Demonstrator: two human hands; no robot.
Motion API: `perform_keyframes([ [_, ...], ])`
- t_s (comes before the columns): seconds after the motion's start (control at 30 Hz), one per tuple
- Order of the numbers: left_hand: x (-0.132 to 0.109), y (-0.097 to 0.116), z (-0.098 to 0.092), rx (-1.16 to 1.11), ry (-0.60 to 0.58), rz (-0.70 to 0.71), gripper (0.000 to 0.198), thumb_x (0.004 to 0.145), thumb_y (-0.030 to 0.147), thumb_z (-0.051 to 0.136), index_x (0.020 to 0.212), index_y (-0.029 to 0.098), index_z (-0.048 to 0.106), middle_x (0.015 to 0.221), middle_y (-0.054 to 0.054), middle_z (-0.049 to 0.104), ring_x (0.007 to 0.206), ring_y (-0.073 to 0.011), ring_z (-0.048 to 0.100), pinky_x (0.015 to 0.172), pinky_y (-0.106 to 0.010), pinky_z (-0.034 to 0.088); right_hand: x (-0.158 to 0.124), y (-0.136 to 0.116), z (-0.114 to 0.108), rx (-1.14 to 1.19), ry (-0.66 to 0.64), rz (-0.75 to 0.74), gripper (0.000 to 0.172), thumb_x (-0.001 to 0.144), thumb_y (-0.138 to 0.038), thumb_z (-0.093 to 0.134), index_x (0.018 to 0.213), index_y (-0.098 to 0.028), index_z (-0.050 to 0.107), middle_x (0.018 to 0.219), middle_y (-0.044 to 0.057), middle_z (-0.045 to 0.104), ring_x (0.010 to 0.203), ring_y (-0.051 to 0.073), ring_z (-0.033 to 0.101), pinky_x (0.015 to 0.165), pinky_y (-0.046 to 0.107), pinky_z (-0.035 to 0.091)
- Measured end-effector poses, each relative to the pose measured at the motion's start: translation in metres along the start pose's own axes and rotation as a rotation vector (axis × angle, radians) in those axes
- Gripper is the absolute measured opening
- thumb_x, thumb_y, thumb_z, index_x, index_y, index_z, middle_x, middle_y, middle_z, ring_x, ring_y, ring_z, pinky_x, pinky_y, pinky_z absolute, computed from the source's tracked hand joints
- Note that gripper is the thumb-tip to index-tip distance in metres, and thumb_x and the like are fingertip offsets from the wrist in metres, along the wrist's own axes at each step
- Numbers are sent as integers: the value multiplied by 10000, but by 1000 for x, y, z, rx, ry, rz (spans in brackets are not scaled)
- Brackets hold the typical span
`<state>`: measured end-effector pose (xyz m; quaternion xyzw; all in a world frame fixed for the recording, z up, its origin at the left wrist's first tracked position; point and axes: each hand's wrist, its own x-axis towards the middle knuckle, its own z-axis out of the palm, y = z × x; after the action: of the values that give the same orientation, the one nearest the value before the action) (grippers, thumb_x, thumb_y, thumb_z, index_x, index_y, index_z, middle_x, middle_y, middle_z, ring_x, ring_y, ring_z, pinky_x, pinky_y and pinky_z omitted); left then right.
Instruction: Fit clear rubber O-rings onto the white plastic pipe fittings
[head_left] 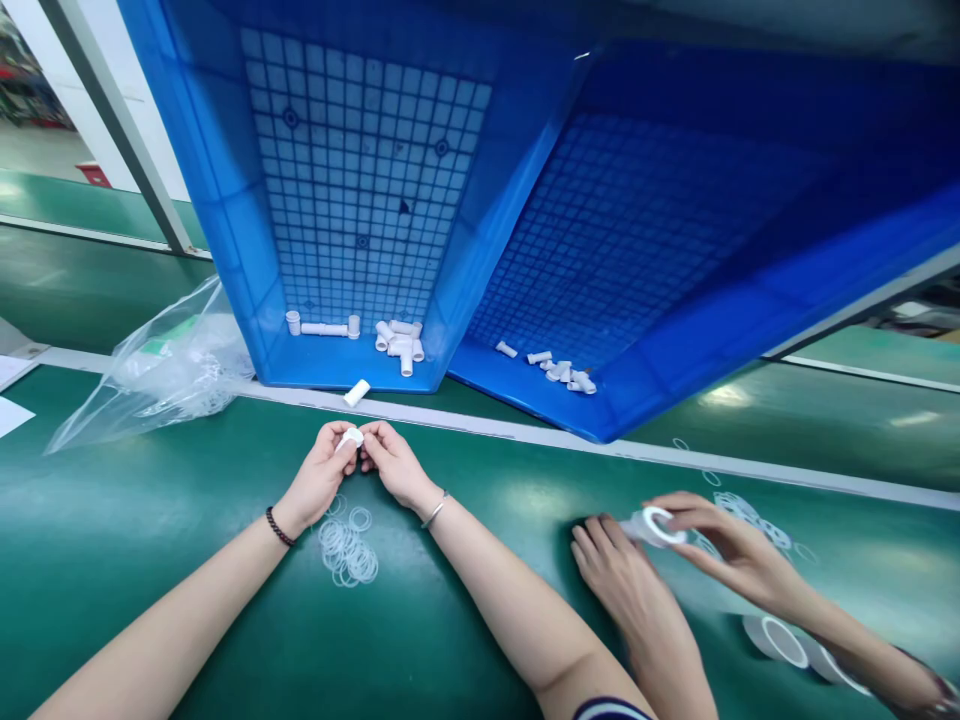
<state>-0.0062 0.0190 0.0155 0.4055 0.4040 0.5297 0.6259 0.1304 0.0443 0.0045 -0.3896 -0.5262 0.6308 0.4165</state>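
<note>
A small white plastic pipe fitting (351, 438) is held up between both of my hands over the green table. My left hand (321, 475) grips it from the left, fingers wrapped around its lower part. At its right side, my right hand (397, 468) is closed, with thumb and fingertips pinching the end; a thin ring there cannot be made out. Just below my hands lies a loose pile of thin translucent rings (347, 550). Beyond them, a short white tube (357, 392) rests by the table's pale edge strip.
Two tilted blue crates (352, 370) (540, 405) stand behind, with white pipe fittings (401, 342) inside. A clear plastic bag (172, 365) lies left. At right, a co-worker's hands (637, 580) (727, 550) hold a white fitting (660, 526) near more rings (750, 515) and larger white pieces (784, 640).
</note>
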Motion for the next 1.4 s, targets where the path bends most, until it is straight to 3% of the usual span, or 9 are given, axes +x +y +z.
perform_keyframes([
  [0.2,-1,2,4,-247,70,-154,430,715,475,755,951,175,556,775,11,533,662,-97,489,553,-208,403,1,5,-4,-204,26,-61,245,870,-428,564,958,-201,584,792,3,604,679,125,563,589,241,456],
  [0.4,1,0,0,-230,86,-198,427,692,488,768,863,148,574,714,6,554,562,-76,472,496,-193,393,-3,1,-6,-521,108,-221,192,926,-343,500,872,-192,606,811,22,636,758,152,589,730,291,484],
  [0.53,1,3,0,-255,99,-234,399,698,448,773,874,152,573,753,-15,590,569,-77,483,490,-185,383,-4,-8,-19,-1048,342,-407,214,931,-340,503,976,-191,650,1049,102,601,1033,250,514,916,410,406],
  [0.67,-1,4,-3,-225,52,-236,366,712,429,768,855,148,581,745,-16,597,547,-66,467,502,-185,376,1,-11,-45,-1328,527,-267,260,875,-302,584,1105,-194,639,1229,151,514,1159,322,423,934,472,368],
  [0.83,-2,3,-7,-189,27,-212,394,705,476,760,837,139,605,703,-18,592,535,-72,458,514,-199,380,9,-10,-83,-1390,695,-159,268,850,-256,589,1108,-203,634,1328,156,443,1239,340,353,973,503,323],
  [1.0,-1,1,-9,-161,39,-207,389,703,474,762,844,144,610,722,-21,606,564,-83,468,539,-205,394,14,-5,-102,-1305,555,-92,311,865,-80,426,1080,-160,636,1151,143,564,1026,246,513,909,387,413],
  [1.17,-2,0,-8,-97,49,-200,401,706,485,755,874,150,612,758,-19,607,612,-96,485,575,-210,405,24,-8,-106,-1309,713,-145,344,850,-113,473,1174,-161,581,1308,169,449,1246,303,375,1009,452,355],
  [1.3,-4,2,-9,-43,50,-189,423,690,500,759,889,156,615,767,-19,605,622,-108,487,587,-224,409,37,-19,-125,-1322,714,-32,451,865,-92,424,1304,-162,501,1340,182,432,1229,295,406,972,420,392],
  [1.4,-5,4,-8,8,31,-170,422,709,517,735,900,161,613,762,-16,597,614,-112,475,585,-234,406,50,-30,-148,-1353,733,6,461,860,-85,419,1294,-199,524,1331,158,456,1202,298,424,954,405,401],
])
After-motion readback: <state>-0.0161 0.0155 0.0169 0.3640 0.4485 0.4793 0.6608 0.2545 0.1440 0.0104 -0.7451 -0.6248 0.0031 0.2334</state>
